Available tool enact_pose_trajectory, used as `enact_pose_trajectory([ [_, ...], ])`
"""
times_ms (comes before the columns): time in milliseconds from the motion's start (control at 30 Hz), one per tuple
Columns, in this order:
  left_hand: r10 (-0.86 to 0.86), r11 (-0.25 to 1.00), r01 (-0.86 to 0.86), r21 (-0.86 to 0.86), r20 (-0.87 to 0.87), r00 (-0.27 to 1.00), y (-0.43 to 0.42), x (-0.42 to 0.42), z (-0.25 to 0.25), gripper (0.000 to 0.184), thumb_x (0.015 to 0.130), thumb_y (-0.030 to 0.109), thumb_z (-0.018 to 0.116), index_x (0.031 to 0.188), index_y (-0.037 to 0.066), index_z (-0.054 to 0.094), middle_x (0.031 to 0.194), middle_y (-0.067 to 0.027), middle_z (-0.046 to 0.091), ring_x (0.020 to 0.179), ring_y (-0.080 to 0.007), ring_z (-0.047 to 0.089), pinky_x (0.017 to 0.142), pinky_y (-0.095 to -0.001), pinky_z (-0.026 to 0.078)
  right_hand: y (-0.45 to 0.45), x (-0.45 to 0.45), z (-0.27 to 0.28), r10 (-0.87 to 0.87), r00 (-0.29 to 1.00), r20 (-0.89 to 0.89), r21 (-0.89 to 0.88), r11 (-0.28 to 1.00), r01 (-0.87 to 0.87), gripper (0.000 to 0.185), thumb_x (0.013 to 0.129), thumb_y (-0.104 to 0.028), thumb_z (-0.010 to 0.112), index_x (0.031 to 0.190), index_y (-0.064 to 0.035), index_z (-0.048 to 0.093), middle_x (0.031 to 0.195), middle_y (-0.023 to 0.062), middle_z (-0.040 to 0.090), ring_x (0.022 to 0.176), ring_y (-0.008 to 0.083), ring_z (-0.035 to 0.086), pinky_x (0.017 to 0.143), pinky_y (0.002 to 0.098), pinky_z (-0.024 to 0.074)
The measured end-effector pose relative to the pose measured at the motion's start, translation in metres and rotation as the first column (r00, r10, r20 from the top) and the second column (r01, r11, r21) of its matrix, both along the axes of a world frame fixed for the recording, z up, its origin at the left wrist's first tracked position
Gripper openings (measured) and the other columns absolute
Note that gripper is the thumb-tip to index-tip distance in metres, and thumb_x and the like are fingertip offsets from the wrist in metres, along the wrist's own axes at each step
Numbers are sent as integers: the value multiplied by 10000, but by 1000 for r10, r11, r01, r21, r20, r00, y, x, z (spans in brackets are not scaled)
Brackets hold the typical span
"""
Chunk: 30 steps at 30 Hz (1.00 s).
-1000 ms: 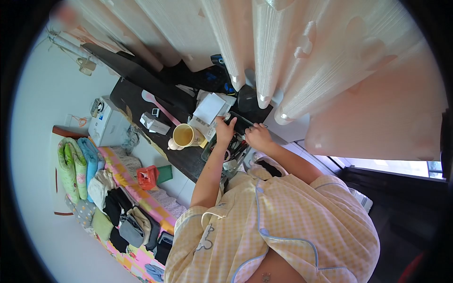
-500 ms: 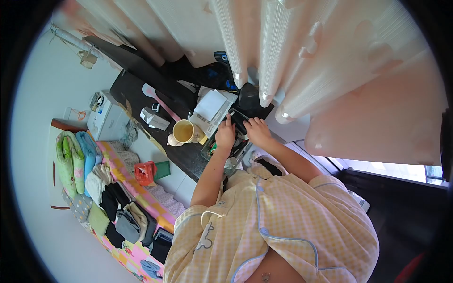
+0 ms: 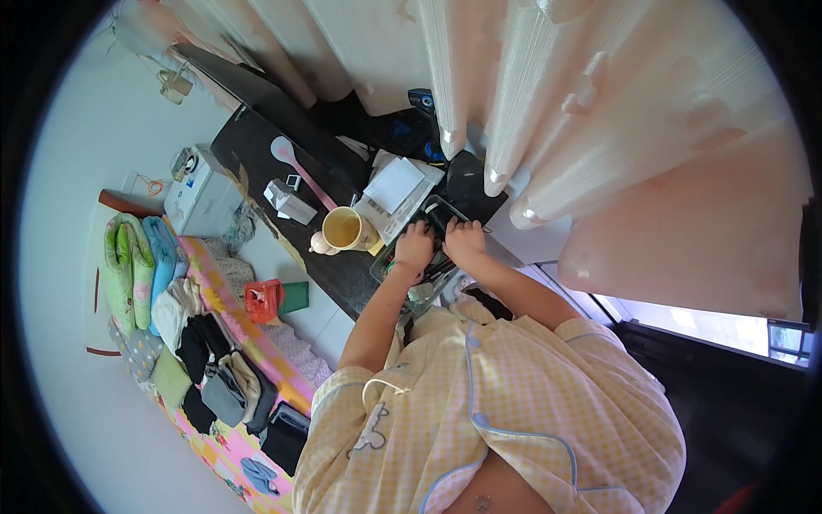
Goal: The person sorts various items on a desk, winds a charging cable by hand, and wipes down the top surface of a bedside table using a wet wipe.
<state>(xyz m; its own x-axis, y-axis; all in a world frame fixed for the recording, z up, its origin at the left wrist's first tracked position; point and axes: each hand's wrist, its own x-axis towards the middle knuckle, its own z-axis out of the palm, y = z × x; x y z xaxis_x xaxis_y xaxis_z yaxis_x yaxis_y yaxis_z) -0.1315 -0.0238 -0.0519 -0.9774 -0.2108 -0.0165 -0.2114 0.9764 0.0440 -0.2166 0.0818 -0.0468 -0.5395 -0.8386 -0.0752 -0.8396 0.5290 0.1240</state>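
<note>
Both hands are over a clear plastic box (image 3: pixel 379 272) at the desk's near edge, filled with small mixed items. My left hand (image 3: pixel 415 247) reaches into its middle, fingers bent down against a dark thing. Beside it, my right hand (image 3: pixel 464 244) curls its fingers over the box's right side, near the same black item (image 3: pixel 438 214). The fingertips of both hands are partly hidden, so what they grip is unclear. A yellow paper cup (image 3: pixel 347 230) stands on the desk left of the box, and papers (image 3: pixel 396 184) lie just behind it.
On the dark desk (image 3: pixel 330 274) lie a pink spoon-shaped object (image 3: pixel 304 174) and a white small box (image 3: pixel 289 204). A monitor (image 3: pixel 270 116) stands at the back. Pink curtains (image 3: pixel 651 171) hang to the right. Folded clothes (image 3: pixel 231 390) cover a bed at left.
My fingers, straighter before, are now more bent into the box, and my hands sit closer together. The view has shifted slightly, moving the desk a little to the right.
</note>
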Motion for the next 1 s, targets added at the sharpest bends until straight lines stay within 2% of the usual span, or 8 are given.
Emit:
enact_pose_trajectory([
  [100, 247, 877, -111, 467, -240, 939, -5, 6, 14, 170, 766, 76, 488, 909, 33, 567, 930, -141, 550, 757, -315, 559, 654, -365, 466, -4, 0, -6, -23, 1000, -11, 9, 1000, 23, 587, 644, -368, 621, 1071, 12, 485, 842, 95, 561, 655, 193, 561, 600, 333, 416],
  [233, 415, 771, -148, 620, -311, 855, -3, 30, 33, 153, 733, 22, 500, 862, 25, 582, 804, -146, 565, 756, -316, 552, 652, -380, 450, -5, 0, 3, -64, 997, 49, -121, 990, 69, 540, 643, -309, 630, 1084, -37, 476, 868, 90, 524, 701, 193, 550, 561, 344, 437],
  [400, 315, 850, -167, 499, -228, 921, 17, 72, 36, 170, 699, 98, 572, 862, 53, 591, 842, -111, 549, 816, -280, 533, 692, -367, 447, 4, -1, 37, 255, 948, 192, -260, 944, -201, 377, 638, -179, 605, 988, -81, 504, 874, 88, 451, 863, 243, 479, 701, 368, 413],
  [500, 61, 960, -32, 276, -99, 993, 31, 74, 39, 276, 649, 288, 640, 837, 87, 604, 971, -73, 488, 919, -241, 467, 723, -370, 420, 4, 0, 24, 255, 951, 175, -224, 951, -214, 355, 638, -129, 586, 981, -87, 506, 952, 112, 448, 897, 273, 459, 755, 376, 390],
  [600, 91, 974, -81, 212, -35, 995, 36, 63, 32, 310, 640, 339, 635, 812, 83, 600, 913, -92, 482, 869, -242, 474, 702, -349, 421, 2, -1, 23, 248, 962, 113, -259, 942, -212, 235, 688, -127, 532, 922, -98, 535, 1047, 128, 440, 885, 266, 476, 721, 353, 403],
  [633, 85, 978, -66, 197, -89, 992, 38, 59, 26, 343, 632, 376, 633, 792, 75, 594, 888, -103, 475, 863, -252, 474, 685, -352, 424, 2, -2, 19, 214, 965, 154, -225, 958, -176, 355, 707, -119, 516, 1061, -122, 498, 1144, 161, 390, 903, 294, 482, 737, 366, 419],
  [767, 102, 967, -93, 236, -25, 995, 48, 40, 18, 270, 682, 303, 603, 773, 51, 580, 866, -110, 494, 835, -253, 523, 587, -364, 478, -3, 2, 25, 33, 931, 363, -100, 995, 4, 721, 616, -55, 601, 1261, -174, 302, 1181, 176, 336, 958, 360, 468, 774, 392, 438],
  [1000, 223, 911, -268, 314, 173, 959, 53, 35, 3, 179, 723, 121, 494, 851, 5, 541, 824, -159, 567, 702, -282, 605, 548, -353, 500, 0, -4, 17, 169, 957, 235, -179, 975, -128, 690, 606, -80, 607, 1242, -162, 352, 1159, 168, 372, 907, 336, 481, 771, 386, 412],
])
